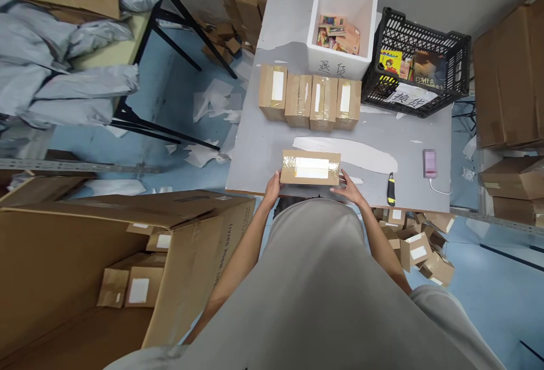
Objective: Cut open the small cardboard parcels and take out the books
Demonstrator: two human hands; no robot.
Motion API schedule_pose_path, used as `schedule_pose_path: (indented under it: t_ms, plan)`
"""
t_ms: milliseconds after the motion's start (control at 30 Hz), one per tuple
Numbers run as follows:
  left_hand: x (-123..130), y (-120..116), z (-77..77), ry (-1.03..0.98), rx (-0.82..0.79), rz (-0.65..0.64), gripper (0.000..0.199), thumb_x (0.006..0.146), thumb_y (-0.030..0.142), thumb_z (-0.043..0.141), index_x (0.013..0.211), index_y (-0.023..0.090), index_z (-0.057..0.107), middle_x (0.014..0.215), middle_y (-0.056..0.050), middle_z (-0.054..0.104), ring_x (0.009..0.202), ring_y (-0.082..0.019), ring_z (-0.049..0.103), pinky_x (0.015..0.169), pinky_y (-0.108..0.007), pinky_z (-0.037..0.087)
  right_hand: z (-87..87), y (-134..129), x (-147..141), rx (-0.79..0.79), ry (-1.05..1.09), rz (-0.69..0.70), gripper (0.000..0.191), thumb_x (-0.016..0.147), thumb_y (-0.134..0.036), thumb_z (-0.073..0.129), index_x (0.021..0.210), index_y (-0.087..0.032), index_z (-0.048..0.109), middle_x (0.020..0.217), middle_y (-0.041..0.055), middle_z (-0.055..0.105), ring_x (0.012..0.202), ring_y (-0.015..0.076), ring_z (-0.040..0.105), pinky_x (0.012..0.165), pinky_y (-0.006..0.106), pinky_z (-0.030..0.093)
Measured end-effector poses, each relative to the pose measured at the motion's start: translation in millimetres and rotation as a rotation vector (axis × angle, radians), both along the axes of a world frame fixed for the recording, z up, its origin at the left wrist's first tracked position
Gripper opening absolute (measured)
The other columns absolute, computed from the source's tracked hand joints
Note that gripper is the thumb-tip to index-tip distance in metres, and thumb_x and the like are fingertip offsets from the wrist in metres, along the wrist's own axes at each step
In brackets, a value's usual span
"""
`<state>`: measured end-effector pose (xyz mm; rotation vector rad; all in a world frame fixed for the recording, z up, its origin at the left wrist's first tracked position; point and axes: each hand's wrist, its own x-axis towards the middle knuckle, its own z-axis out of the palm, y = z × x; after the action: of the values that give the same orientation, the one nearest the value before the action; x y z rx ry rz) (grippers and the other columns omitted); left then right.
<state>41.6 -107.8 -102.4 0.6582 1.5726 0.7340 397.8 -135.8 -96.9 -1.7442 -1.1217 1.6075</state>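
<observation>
A small taped cardboard box (pixel 289 176) with a white label on top lies at the near edge of the grey table (pixel 250 154). My left hand (pixel 272 190) holds its left end, fingers along the side. At the right end, my right hand (pixel 349 190) grips the near corner, thumb and fingers slightly apart. Behind the held box stands a row of several taped cardboard boxes (pixel 298 101). To the right of my right hand lies a yellow and black utility knife (pixel 391 190). A phone (pixel 429 164) on a white cable rests farther right.
A white foam bin (pixel 340 63) with small packs and a black crate (pixel 419 101) with books stand at the table's back. A large open carton (pixel 204 262) holding boxes is at lower left. Loose boxes (pixel 419 251) lie on the floor at right. Grey parcels (pixel 80 86) fill another table.
</observation>
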Motion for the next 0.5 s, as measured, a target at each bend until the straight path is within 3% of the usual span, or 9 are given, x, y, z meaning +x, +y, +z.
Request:
schedule_pose_path:
  t_ms: [133, 267, 367, 500]
  plan:
    - [4.6, -1.5, -2.9, 0.021, 0.046, -0.017, 0.079, 0.114, 0.079, 0.042, 0.147, 0.016, 0.077, 0.158, -0.019, 0.075, 0.152, -0.037, 0.067, 0.127, -0.052, 0.058, -7.7, -2.2, -5.3, 0.024, 0.005, -0.003, 0.114, 0.072, -0.064, 0.098, 0.171, -0.024, 0.06, 0.183, 0.0205, 0.05, 0.166, 0.0421, 0.053, 0.133, 0.061, 0.048]
    - [-0.8, 4.3, -2.6, 0.071, 0.002, -0.004, 0.08, 0.113, 0.081, 0.041, 0.134, 0.015, 0.081, 0.142, -0.02, 0.082, 0.135, -0.036, 0.077, 0.119, -0.048, 0.062, 5.4, 9.1, -12.5, 0.135, -0.021, -0.013, 0.094, 0.078, -0.072, 0.094, 0.159, -0.028, 0.074, 0.179, 0.0139, 0.057, 0.172, 0.0383, 0.045, 0.137, 0.058, 0.044]
    - [-11.0, 8.1, 0.1, 0.15, 0.021, -0.038, 0.085, 0.109, 0.088, 0.04, 0.117, 0.016, 0.083, 0.121, -0.019, 0.085, 0.111, -0.033, 0.08, 0.109, -0.046, 0.064, 24.4, 23.2, -16.7, 0.221, -0.039, 0.0, 0.079, 0.09, -0.081, 0.08, 0.148, -0.029, 0.081, 0.167, 0.0112, 0.07, 0.163, 0.0373, 0.057, 0.134, 0.055, 0.048]
    - [-21.9, 11.1, 4.9, 0.271, 0.164, -0.107, 0.082, 0.103, 0.095, 0.048, 0.093, 0.02, 0.078, 0.104, -0.014, 0.082, 0.104, -0.03, 0.076, 0.101, -0.042, 0.062, 40.7, 42.3, -22.3, 0.225, -0.147, 0.018, 0.077, 0.1, -0.09, 0.057, 0.109, -0.022, 0.091, 0.132, 0.0126, 0.088, 0.133, 0.0388, 0.077, 0.116, 0.048, 0.06]
